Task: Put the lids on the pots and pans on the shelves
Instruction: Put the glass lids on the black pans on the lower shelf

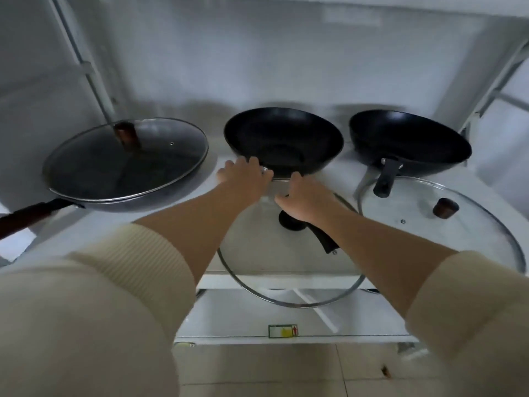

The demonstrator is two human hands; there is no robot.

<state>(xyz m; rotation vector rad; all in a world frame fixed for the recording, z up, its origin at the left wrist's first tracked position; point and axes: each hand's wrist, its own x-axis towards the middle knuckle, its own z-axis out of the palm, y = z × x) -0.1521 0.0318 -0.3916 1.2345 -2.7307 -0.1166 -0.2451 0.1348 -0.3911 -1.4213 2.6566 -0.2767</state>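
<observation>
Three woks stand in a row on the white shelf (183, 216). The left wok (94, 203) wears a glass lid (128, 164) with a brown knob. The black middle wok (283, 138) and the black right wok (409, 138) are uncovered. In front of the middle wok lies a glass lid with a black knob (272, 267), overhanging the shelf's front edge. My left hand (246, 174) curls over its far rim on the left. My right hand (305, 197) grips the same rim just past the knob. A black handle shows by my right wrist.
A second glass lid (423, 233) with a brown knob rests in front of the right wok, partly under that wok's handle (386, 179). The left wok's brown handle (25, 220) sticks out toward me. A lower shelf (243, 313) and tiled floor lie below.
</observation>
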